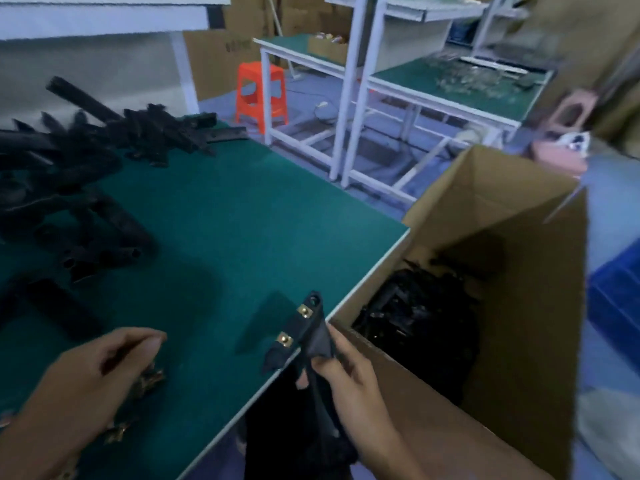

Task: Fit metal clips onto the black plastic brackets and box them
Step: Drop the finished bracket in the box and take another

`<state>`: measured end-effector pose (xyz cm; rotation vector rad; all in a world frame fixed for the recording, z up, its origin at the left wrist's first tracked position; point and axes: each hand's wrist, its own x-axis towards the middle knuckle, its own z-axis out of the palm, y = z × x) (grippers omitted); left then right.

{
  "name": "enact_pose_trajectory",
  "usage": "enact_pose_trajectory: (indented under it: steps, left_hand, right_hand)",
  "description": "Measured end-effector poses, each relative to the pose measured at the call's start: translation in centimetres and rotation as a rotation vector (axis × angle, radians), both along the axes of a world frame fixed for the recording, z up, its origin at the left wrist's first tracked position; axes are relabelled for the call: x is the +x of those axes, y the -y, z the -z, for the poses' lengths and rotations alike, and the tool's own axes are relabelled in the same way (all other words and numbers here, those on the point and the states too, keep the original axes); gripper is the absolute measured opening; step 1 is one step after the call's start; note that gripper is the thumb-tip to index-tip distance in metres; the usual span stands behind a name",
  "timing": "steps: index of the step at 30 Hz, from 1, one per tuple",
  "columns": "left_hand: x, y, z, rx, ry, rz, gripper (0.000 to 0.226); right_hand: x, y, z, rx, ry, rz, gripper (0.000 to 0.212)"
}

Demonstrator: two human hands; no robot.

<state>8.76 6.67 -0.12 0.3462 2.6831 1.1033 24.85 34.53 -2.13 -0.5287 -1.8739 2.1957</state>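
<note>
My right hand [349, 372] grips a black plastic bracket [304, 330] with two brass-coloured metal clips fitted on it, held over the table's right edge beside the open cardboard box [519, 306]. Inside the box lies a heap of black brackets [415, 317]. My left hand [100, 372] hovers low over loose metal clips [149, 379] on the green table top, fingers curled; whether it holds a clip is hidden. A pile of bare black brackets [76, 174] covers the table's left side.
The green table top [242, 220] ends at a white edge running diagonally toward the box. Beyond stand white-framed benches [381, 109], an orange stool [261, 93] and more cartons. A blue crate [616, 292] sits at the far right.
</note>
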Motion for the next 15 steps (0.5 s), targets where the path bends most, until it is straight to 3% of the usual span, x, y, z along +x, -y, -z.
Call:
enact_pose_trajectory:
  steps: [6,9,11,15]
  left_hand:
    - [-1.2,1.5,6.0,0.005,0.061,0.071,0.06]
    - [0.0,1.7,5.6,0.017,0.077,0.046,0.062]
    - [1.4,1.7,4.2,0.002,0.082,0.019,0.062]
    - [4.2,3.0,1.3,0.008,0.042,-0.104,0.037]
  right_hand:
    - [4.3,-12.4,1.0,0.074,0.216,0.453,0.038]
    - [3.6,-18.2,2.5,0.297,0.518,0.514,0.087]
    - [2.9,-19.4,3.2,0.491,0.629,0.518,0.095]
    - [-1.2,-15.9,2.2,0.625,0.428,0.489,0.07]
